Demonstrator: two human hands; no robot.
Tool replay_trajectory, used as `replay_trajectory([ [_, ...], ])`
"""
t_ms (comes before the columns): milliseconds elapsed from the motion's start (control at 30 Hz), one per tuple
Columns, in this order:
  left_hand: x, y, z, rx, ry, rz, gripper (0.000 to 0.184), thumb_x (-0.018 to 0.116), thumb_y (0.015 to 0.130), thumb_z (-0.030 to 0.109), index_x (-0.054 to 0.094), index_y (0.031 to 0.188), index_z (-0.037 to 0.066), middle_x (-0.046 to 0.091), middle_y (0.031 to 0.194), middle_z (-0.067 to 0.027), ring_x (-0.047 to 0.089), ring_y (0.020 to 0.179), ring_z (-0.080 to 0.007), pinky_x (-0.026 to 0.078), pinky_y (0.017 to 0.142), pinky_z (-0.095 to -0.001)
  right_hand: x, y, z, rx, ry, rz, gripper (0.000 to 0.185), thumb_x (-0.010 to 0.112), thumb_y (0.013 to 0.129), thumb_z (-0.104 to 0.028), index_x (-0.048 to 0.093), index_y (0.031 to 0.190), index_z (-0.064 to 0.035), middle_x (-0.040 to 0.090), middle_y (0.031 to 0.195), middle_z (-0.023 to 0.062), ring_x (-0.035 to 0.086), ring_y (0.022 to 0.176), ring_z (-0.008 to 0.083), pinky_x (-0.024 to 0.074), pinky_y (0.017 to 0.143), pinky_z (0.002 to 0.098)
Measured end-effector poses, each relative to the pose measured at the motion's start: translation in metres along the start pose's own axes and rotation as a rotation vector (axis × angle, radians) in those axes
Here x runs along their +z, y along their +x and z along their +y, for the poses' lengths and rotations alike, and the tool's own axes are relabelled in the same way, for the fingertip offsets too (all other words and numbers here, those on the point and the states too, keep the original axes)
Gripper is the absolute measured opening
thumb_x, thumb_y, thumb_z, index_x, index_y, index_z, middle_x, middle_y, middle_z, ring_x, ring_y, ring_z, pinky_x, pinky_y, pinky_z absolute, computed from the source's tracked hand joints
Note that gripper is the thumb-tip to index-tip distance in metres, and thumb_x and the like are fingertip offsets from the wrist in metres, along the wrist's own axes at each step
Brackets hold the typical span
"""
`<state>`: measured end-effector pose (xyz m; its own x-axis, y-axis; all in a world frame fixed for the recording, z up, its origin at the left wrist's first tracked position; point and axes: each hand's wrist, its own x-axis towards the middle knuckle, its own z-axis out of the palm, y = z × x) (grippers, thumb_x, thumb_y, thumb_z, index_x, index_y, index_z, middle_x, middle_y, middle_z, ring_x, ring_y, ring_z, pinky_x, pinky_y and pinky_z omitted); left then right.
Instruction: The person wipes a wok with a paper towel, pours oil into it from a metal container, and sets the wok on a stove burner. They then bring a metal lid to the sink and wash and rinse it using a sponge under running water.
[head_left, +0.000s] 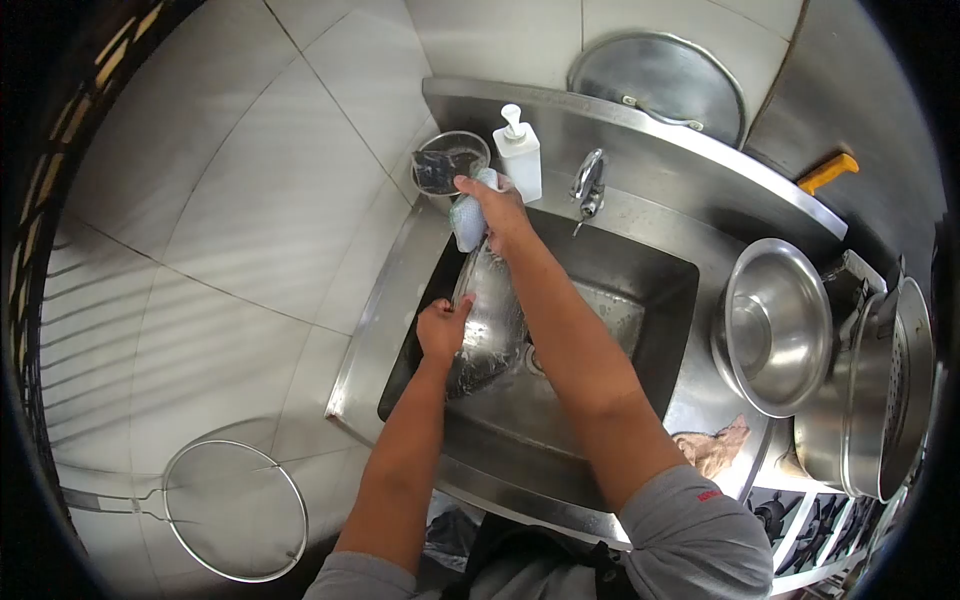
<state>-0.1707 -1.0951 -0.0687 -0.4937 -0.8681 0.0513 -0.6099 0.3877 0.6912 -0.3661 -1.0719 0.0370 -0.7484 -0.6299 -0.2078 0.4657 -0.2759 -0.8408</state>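
My right hand (500, 212) is closed on a pale mesh-covered sponge (466, 222), at the upper left of the sink. Below it, my left hand (443, 326) grips the rim of a shiny metal vessel (492, 305), tilted inside the sink and wet with suds. My right forearm hides part of the vessel, so its full shape does not show. Just past the sponge, a small round metal bowl (420, 182) holds something dark. A white pump bottle (520, 160) stands beside that bowl, close to my right hand.
The sink (640, 375) has a faucet (589, 185) behind it. A metal basin (775, 325) and a large pot (865, 395) sit on the right, near a brownish cloth (715, 448). A lid (660, 85) leans at the back. A round strainer (235, 510) hangs at lower left.
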Motion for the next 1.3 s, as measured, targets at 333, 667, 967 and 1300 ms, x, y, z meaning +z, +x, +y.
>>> replay_trajectory([
  [333, 0.006, -0.046, 0.016, 0.047, 0.006, -0.165, 0.056, 0.078, 0.068, 0.048, 0.049, 0.058, 0.001, 0.048, 0.049, -0.0137, 0.044, 0.047, -0.0282, 0.041, 0.052, -0.0380, 0.002, 0.001, -0.005, 0.165, 0.119, 0.104, 0.074, 0.046, 0.088, -0.062, 0.039, 0.131, -0.0009, 0.052, 0.121, 0.0214, 0.059, 0.099, 0.0356, 0.0521, 0.079, 0.0494],
  [667, 0.021, -0.039, 0.033, 0.133, 0.041, -0.144, 0.048, 0.069, 0.078, 0.047, 0.060, 0.087, 0.000, 0.063, 0.076, -0.0185, 0.061, 0.072, -0.0365, 0.046, 0.067, -0.0415, -0.132, -0.009, 0.052, 0.248, 0.394, 0.539, 0.031, 0.044, 0.089, -0.013, 0.044, 0.110, 0.0104, 0.051, 0.111, 0.0268, 0.057, 0.097, 0.0359, 0.0537, 0.080, 0.0432],
  [967, 0.064, -0.027, 0.053, 0.104, 0.027, -0.109, 0.045, 0.065, 0.081, 0.043, 0.061, 0.094, 0.000, 0.064, 0.081, -0.0229, 0.062, 0.078, -0.0421, 0.047, 0.069, -0.0457, -0.207, 0.000, 0.023, -0.101, 0.880, 0.516, 0.018, 0.038, 0.077, 0.008, 0.046, 0.093, 0.0126, 0.050, 0.101, 0.0253, 0.058, 0.092, 0.0383, 0.0557, 0.087, 0.0417],
  [1300, 0.064, -0.024, 0.095, 0.153, -0.185, -0.386, 0.035, 0.071, 0.079, 0.030, 0.060, 0.072, -0.002, 0.057, 0.060, -0.0105, 0.054, 0.057, -0.0195, 0.042, 0.056, -0.0360, -0.146, -0.046, -0.012, 0.370, 0.084, -0.080, 0.020, 0.046, 0.091, -0.008, 0.059, 0.093, 0.0070, 0.063, 0.085, 0.0166, 0.064, 0.077, 0.0276, 0.0544, 0.068, 0.0368],
])
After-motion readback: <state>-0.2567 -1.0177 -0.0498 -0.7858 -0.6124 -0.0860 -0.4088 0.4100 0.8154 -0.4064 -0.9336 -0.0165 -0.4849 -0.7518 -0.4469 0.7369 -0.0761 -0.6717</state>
